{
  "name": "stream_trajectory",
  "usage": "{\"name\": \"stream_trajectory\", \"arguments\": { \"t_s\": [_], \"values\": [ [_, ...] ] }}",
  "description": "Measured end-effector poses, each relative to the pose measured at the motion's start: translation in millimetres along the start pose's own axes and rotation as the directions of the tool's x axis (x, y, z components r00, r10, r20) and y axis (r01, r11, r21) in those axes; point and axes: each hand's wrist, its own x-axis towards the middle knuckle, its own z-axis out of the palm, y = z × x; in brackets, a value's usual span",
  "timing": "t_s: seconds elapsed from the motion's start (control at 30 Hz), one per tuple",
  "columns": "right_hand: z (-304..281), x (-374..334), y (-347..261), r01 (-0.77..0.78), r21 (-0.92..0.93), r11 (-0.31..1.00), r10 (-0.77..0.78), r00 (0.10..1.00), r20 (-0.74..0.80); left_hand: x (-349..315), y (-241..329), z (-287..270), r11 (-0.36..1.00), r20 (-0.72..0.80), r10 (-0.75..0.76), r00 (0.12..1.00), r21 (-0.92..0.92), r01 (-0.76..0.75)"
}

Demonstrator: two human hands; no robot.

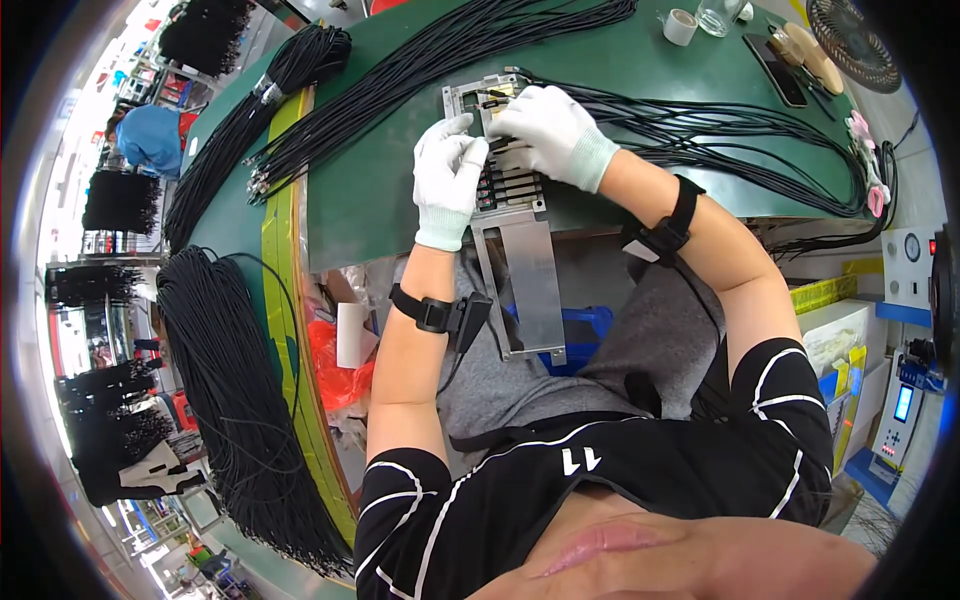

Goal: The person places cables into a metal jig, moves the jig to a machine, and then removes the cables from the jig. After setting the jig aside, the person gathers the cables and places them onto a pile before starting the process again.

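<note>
A metal fixture (508,213) lies at the table's front edge, with several black cable connectors (512,187) side by side in its slots. My left hand (447,180), in a white glove, is at the fixture's left side with its fingers curled in. My right hand (553,128), also gloved, reaches over the upper part of the fixture, its thumb and fingers pinched together. What either hand's fingertips hold is hidden or too small to make out. Black cables (700,125) run from the fixture to the right in long loops.
A flat metal plate (535,285) extends from the fixture over my lap. Bundles of black cable lie at the back (440,50) and left (235,400). A phone (775,70), a tape roll (680,27), a glass jar (717,17) and a fan (853,42) are at the far right.
</note>
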Motion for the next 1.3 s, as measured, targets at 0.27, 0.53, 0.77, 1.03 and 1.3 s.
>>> {"name": "stream_trajectory", "arguments": {
  "t_s": [0.27, 0.53, 0.77, 1.03, 1.3],
  "values": [
    [-15.1, -8.2, 32.1, -0.111, -0.066, 0.992, 0.12, 0.982, 0.147, 4.0, -19.7, -12.6, 0.899, 0.026, -0.32, 0.947, -0.306, 0.312],
    [-12.6, -8.8, 29.2, -0.214, 0.073, 0.974, 0.198, 0.962, 0.187, -2.0, -39.8, -14.0, 0.966, -0.07, -0.244, 0.967, 0.066, 0.249],
    [-15.6, -9.2, 27.9, -0.127, -0.115, 0.985, 0.149, 0.966, 0.21, -1.3, -39.0, -11.9, 0.95, -0.112, -0.237, 0.965, 0.182, 0.255],
    [-9.8, -9.1, 26.7, -0.114, -0.186, 0.976, 0.154, 0.965, 0.214, -0.9, -31.5, -14.2, 0.954, -0.023, -0.265, 0.964, 0.141, 0.266],
    [-6.1, -8.7, 19.5, -0.1, -0.208, 0.973, 0.142, 0.97, 0.196, -5.8, -0.9, 2.2, 0.854, 0.135, 0.114, 0.984, 0.493, -0.166]
  ]
}}
